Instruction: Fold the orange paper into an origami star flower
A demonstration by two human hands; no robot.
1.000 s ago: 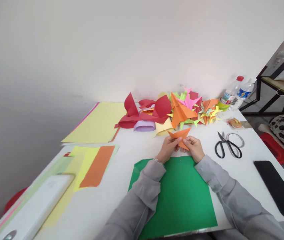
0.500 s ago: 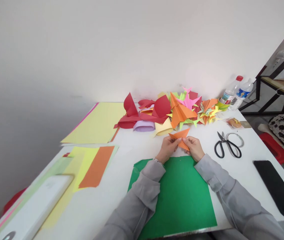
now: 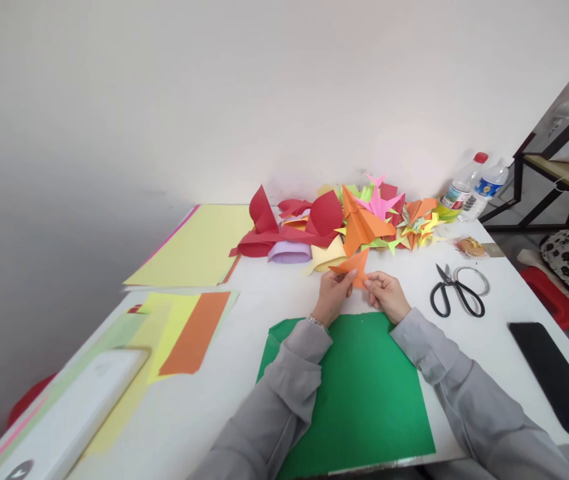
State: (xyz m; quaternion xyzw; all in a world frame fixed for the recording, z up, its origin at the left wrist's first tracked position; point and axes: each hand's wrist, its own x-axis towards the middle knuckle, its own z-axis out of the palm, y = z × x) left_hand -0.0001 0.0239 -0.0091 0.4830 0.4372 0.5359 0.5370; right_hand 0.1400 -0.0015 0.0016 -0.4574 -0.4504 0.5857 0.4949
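Between my two hands is a folded piece of orange paper [image 3: 355,265], held up just past the far edge of a green sheet [image 3: 359,393]. My left hand [image 3: 333,293] pinches it from the left, thumb on the near face. At its lower right corner, my right hand [image 3: 387,295] grips the paper between thumb and fingertips. Parts of the fingers behind the paper are hidden. Beyond it lies a heap of folded paper pieces, among them an orange paper plane [image 3: 364,223], a pink folded piece [image 3: 378,202] and a red paper shape [image 3: 325,217].
Scissors [image 3: 457,293] and a clear ring [image 3: 479,277] lie to the right, near a black phone [image 3: 557,377]. Two bottles [image 3: 464,187] stand at the back right. Coloured sheets [image 3: 189,243], an orange strip [image 3: 197,333] and a white device [image 3: 77,413] are on the left.
The orange paper has turned and shifted slightly up and left between my hands. My right fingers have moved to its lower right corner; my left hand keeps its pinch.
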